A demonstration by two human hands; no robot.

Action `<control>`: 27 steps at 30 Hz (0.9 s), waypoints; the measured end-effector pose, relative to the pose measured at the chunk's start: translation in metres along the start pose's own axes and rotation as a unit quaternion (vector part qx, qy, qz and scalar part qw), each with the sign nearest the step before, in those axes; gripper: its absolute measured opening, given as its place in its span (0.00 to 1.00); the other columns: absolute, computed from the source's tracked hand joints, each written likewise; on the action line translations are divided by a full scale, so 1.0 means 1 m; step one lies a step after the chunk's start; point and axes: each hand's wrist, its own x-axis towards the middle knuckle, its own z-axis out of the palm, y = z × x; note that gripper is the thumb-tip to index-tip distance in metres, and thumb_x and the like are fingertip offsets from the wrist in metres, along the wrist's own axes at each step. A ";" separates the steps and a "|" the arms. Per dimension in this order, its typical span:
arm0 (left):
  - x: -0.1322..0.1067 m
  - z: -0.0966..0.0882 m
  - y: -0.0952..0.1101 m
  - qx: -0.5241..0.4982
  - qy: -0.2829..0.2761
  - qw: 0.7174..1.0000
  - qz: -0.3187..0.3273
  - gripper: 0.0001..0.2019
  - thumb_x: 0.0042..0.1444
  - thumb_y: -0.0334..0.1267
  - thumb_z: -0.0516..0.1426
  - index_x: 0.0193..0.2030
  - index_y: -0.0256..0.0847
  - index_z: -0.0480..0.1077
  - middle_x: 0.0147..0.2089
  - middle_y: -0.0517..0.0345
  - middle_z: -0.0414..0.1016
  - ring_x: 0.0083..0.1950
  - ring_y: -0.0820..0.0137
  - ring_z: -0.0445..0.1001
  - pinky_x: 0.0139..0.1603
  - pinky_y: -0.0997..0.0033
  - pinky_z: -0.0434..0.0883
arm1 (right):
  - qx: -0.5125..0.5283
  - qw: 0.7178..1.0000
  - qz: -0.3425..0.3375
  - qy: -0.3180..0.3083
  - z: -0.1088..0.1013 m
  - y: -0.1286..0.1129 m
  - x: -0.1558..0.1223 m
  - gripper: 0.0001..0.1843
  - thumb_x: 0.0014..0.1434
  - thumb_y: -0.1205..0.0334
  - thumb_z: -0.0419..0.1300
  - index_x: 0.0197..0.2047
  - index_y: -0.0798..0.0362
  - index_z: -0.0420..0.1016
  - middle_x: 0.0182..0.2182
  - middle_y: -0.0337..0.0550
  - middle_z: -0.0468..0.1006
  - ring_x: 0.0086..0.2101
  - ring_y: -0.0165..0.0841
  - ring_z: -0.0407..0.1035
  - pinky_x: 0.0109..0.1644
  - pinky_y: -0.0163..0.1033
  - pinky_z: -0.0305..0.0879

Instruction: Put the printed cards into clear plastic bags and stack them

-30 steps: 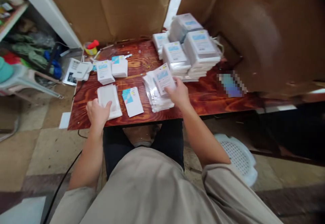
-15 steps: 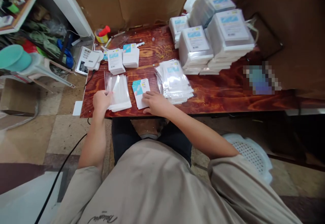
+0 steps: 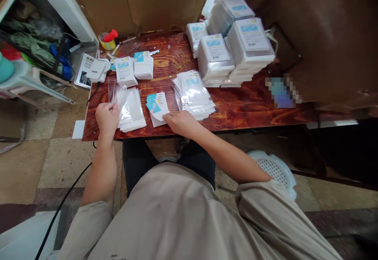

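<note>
My left hand (image 3: 106, 117) is closed in a pinch on a clear plastic sleeve (image 3: 116, 93), lifted off the stack of clear sleeves (image 3: 131, 110) at the table's front left. My right hand (image 3: 180, 122) grips the top white card with a blue corner (image 3: 158, 107), peeling it up from a small card pile near the front edge. To the right of that pile lies a heap of bagged cards (image 3: 193, 93).
The low wooden table (image 3: 245, 106) also carries two small card stacks (image 3: 134, 69) at the back left, tall bundles of bagged cards (image 3: 233, 51) at the back right and a tape roll (image 3: 106, 41). Cardboard boxes stand behind. A white plastic stool (image 3: 276, 169) sits at my right.
My right hand left the bagged heap, moved to the small card pile and now lifts its top card. My left hand has raised one clear sleeve off its stack.
</note>
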 end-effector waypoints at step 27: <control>0.004 0.013 0.012 0.035 -0.048 0.998 -0.012 0.15 0.67 0.37 0.51 0.47 0.34 0.78 0.51 0.33 0.79 0.55 0.48 0.77 0.59 0.50 0.68 | 0.469 0.769 0.240 0.363 0.030 -0.007 -0.039 0.20 0.65 0.45 0.62 0.39 0.56 0.81 0.30 0.42 0.80 0.31 0.32 0.72 0.37 0.36 0.68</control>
